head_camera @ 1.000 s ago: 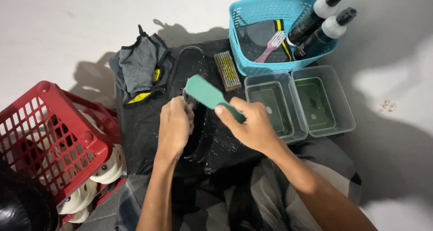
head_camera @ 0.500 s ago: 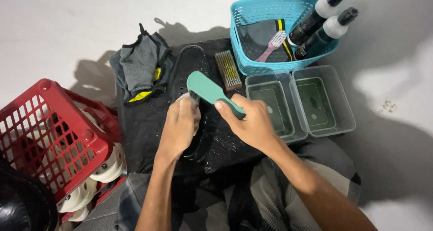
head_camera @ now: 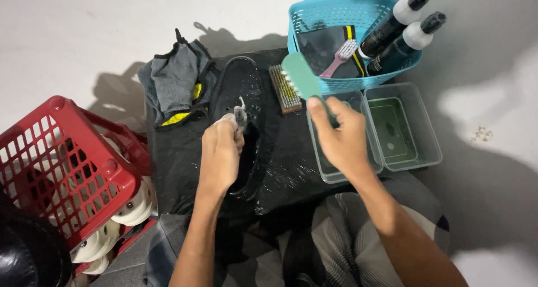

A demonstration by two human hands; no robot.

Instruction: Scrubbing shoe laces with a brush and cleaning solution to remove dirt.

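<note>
Over the wet black mat, left hand grips the soapy black shoe, apparently mid-scrub, while right hand clasps the lifted green brush.

The pale floor carries a black mat at centre, a red basket at lower left, a teal basket at upper right (two clear tubs just below).
</note>
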